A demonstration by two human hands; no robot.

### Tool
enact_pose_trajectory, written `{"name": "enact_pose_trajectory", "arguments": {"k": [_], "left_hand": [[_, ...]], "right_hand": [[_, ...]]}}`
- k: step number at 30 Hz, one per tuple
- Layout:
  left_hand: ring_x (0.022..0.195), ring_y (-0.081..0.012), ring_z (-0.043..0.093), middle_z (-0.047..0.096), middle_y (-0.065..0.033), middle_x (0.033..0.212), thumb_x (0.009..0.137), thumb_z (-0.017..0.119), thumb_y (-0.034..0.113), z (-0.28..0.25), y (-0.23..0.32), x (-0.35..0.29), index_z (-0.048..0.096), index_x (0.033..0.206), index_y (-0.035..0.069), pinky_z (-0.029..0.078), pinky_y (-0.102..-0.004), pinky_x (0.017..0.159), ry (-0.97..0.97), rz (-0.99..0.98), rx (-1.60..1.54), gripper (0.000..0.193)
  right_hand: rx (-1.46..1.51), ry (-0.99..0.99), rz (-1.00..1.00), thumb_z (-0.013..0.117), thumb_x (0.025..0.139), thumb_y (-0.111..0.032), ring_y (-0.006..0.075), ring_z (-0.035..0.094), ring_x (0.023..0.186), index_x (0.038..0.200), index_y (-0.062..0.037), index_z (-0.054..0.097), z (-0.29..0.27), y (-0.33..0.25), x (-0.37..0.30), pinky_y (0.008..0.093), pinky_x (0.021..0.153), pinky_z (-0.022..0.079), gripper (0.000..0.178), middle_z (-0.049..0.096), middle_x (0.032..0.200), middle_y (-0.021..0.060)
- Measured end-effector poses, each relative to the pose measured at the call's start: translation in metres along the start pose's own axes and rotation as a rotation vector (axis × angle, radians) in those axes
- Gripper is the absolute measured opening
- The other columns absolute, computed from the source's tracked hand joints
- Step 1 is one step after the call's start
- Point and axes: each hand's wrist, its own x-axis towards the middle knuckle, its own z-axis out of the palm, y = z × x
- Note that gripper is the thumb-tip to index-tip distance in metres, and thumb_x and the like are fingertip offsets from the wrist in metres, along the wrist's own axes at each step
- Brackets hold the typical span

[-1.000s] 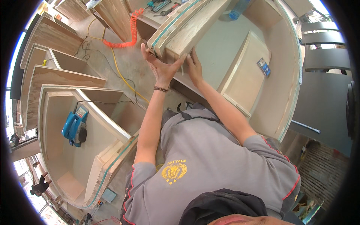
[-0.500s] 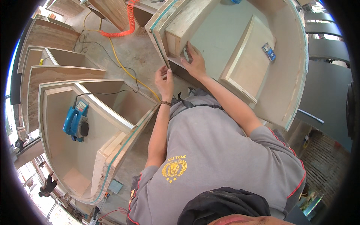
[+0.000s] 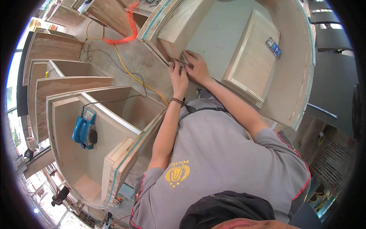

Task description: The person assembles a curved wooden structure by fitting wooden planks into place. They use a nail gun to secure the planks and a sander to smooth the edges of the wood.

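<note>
I see both hands meeting at the near corner of the plywood box [image 3: 179, 32] inside the cabinet carcass [image 3: 293, 76]; left hand [image 3: 178, 74] fingers curled against its edge, right hand [image 3: 197, 66] laid flat beside it, touching; grip contents too small to tell. Blue power planer [image 3: 84, 131] rests well apart, left, in another cabinet; orange coiled hose [image 3: 127, 26] far.

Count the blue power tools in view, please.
1: a blue power planer lying inside the open plywood cabinet at the left, clear of both hands. Others may be hidden behind panels.
</note>
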Motion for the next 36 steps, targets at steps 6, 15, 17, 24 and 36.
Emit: {"name": "enact_pose_trajectory", "arguments": {"k": [6,15,17,24,36], "left_hand": [[0.124,-0.0334,0.054,0.045,-0.0238,0.143,0.099,0.051,0.004,0.004,-0.01,-0.003,0.046,0.148,-0.008,0.047,-0.0376,0.101,-0.042,-0.039,-0.086,0.051],[0.101,-0.0189,0.068,0.068,-0.0128,0.122,0.102,0.058,0.015,-0.022,-0.024,-0.035,0.061,0.14,-0.001,0.057,-0.0313,0.08,-0.233,-0.281,-0.064,0.041],[0.1,-0.0176,0.068,0.072,-0.0115,0.117,0.102,0.059,0.019,-0.031,-0.041,-0.05,0.063,0.137,-0.001,0.056,-0.0304,0.079,-0.244,-0.369,-0.064,0.041],[0.101,-0.0155,0.067,0.072,-0.012,0.116,0.102,0.061,0.022,-0.061,-0.09,-0.098,0.064,0.135,-0.003,0.055,-0.028,0.079,-0.137,-0.454,-0.002,0.041],[0.102,-0.0164,0.065,0.068,-0.0116,0.123,0.101,0.059,0.012,-0.038,-0.008,-0.049,0.055,0.145,0.0,0.055,-0.0296,0.084,-0.035,-0.328,-0.063,0.046]], "right_hand": [[-0.027,-0.01,-0.077,0.067,0.081,-0.006,0.038,0.057,0.122,0.119,-0.0027,0.07,0.0,0.007,-0.002,0.045,0.101,0.051,0.038,0.061,0.137,0.0163],[-0.046,-0.034,-0.127,0.071,0.081,-0.007,0.0375,0.057,0.12,0.117,-0.0018,0.07,-0.005,0.0,-0.001,0.0446,0.102,0.049,0.036,0.061,0.132,0.0159],[-0.068,-0.009,-0.146,0.073,0.081,-0.009,0.037,0.058,0.117,0.114,-0.0024,0.071,-0.005,-0.003,0.002,0.0447,0.1,0.05,0.034,0.062,0.128,0.015],[-0.207,-0.05,-0.061,0.08,0.078,-0.024,0.0305,0.058,0.102,0.1,-0.0071,0.067,-0.002,-0.002,0.026,0.0427,0.088,0.051,0.031,0.062,0.108,0.0098],[-0.298,-0.074,-0.102,0.075,0.08,-0.03,0.031,0.056,0.099,0.097,-0.0064,0.062,0.001,-0.001,0.034,0.0421,0.088,0.05,0.032,0.059,0.103,0.0108]]}}
